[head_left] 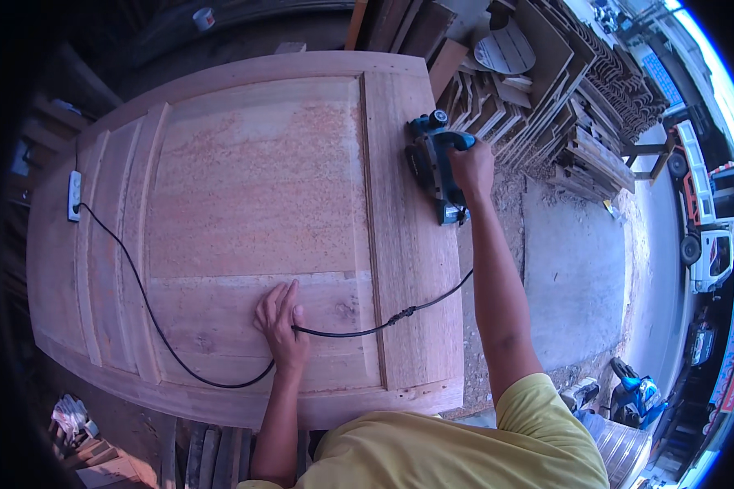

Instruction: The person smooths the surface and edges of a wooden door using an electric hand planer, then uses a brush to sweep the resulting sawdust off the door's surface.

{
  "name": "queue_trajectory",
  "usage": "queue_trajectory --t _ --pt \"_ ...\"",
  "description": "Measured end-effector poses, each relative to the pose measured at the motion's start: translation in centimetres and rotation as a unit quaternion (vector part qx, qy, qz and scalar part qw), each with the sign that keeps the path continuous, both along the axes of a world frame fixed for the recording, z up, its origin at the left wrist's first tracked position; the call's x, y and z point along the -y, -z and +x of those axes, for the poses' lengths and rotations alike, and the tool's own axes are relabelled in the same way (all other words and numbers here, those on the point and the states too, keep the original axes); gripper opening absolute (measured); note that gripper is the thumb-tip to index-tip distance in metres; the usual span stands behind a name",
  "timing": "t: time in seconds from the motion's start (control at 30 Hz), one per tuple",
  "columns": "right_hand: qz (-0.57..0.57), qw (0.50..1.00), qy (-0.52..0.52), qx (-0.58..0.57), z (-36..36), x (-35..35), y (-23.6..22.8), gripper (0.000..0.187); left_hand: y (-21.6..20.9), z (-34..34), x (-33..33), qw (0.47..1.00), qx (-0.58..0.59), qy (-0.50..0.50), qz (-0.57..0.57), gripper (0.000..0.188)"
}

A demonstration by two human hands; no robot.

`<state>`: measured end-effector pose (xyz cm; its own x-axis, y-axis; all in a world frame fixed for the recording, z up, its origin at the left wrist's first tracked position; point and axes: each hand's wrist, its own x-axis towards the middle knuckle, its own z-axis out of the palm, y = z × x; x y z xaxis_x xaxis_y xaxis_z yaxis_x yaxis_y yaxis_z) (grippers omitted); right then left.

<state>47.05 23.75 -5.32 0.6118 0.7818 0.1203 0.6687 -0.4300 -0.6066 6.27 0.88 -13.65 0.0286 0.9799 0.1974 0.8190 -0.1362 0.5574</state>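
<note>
My right hand is wrapped round the handle of a teal and black electric hand planer. The planer rests on the right end rail of a large wooden panel door, close to its edge. My left hand lies on the lower part of the door, fingers stretched out over the wood. A black power cord passes beneath that hand and wrist; whether the palm presses on it is hidden. Fine shavings are scattered over the door's big recessed panel.
A white power strip lies on the door's left part, with the cord plugged in. Stacked wood offcuts stand beyond the right end. Concrete ground stretches toward a road with a white truck. A blue motorbike is at lower right.
</note>
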Motion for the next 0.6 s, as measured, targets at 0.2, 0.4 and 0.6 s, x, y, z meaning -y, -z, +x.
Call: queue_trajectory --t 0.2,0.4,0.6 --pt "-0.004 1.000 -0.004 0.015 1.6 -8.3 0.0 0.039 0.9 1.8 -3.3 0.999 -0.024 -0.024 -0.003 0.047" --pt "-0.022 0.999 -0.029 -0.010 5.2 -17.6 1.6 0.048 0.1 3.9 -6.9 0.997 -0.070 -0.018 -0.008 0.052" --pt "-0.026 0.999 -0.027 -0.006 7.1 -26.6 2.4 0.057 0.7 5.5 -9.4 0.991 -0.132 -0.033 0.000 0.054"
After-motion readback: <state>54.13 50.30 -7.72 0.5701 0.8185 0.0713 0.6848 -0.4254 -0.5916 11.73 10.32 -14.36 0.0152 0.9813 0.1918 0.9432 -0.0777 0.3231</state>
